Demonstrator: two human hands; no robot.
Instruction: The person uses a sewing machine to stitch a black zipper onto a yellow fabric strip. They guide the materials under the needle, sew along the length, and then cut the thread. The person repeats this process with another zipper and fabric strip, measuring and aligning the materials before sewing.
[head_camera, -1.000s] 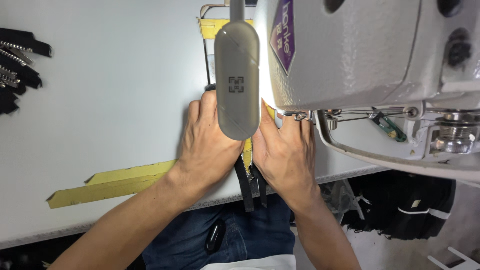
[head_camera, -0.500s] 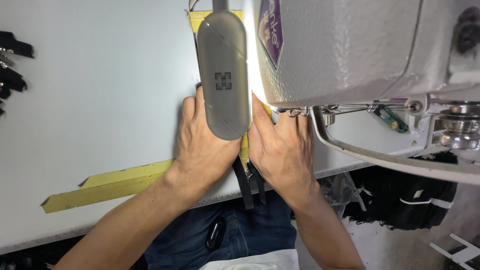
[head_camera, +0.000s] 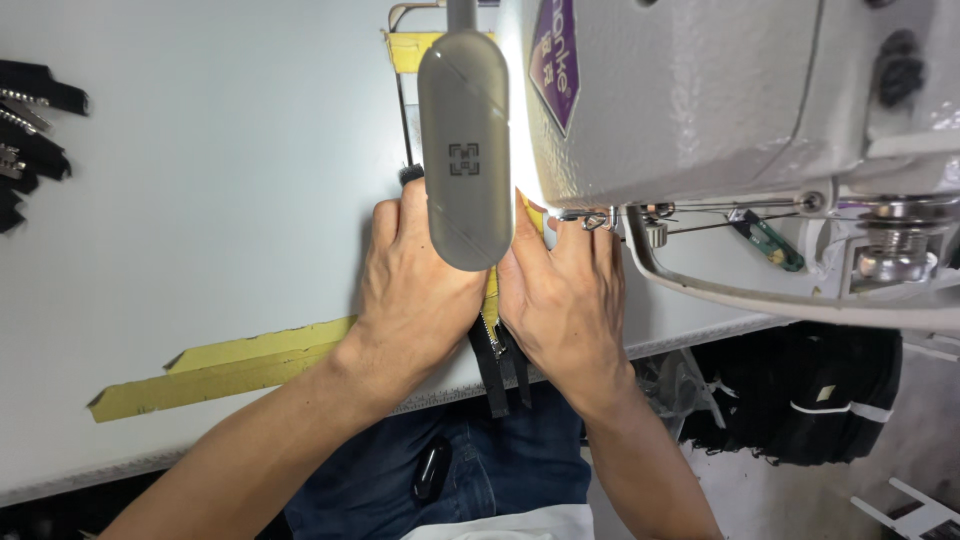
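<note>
A black zipper strip (head_camera: 497, 362) lies flat on the white tabletop (head_camera: 220, 200), running from under the sewing machine head (head_camera: 720, 90) toward the person and hanging over the near edge. Its tape is dark and narrow; a row of metal teeth glints along the centre, and the hanging end shows two separate tape tails. Its far portion is hidden by the hands and by the grey lamp housing (head_camera: 464, 150).

The left hand (head_camera: 415, 290) rests palm-down on the left side of the strip, fingers extended and close together, pressing rather than gripping. The right hand (head_camera: 565, 300) lies flat on the right side, fingers straight, tips near the needle area. Neither hand closes around anything.

A strip of yellow tape (head_camera: 225, 365) is stuck on the tabletop to the left. More black zippers (head_camera: 30, 140) lie at the far left edge.
</note>
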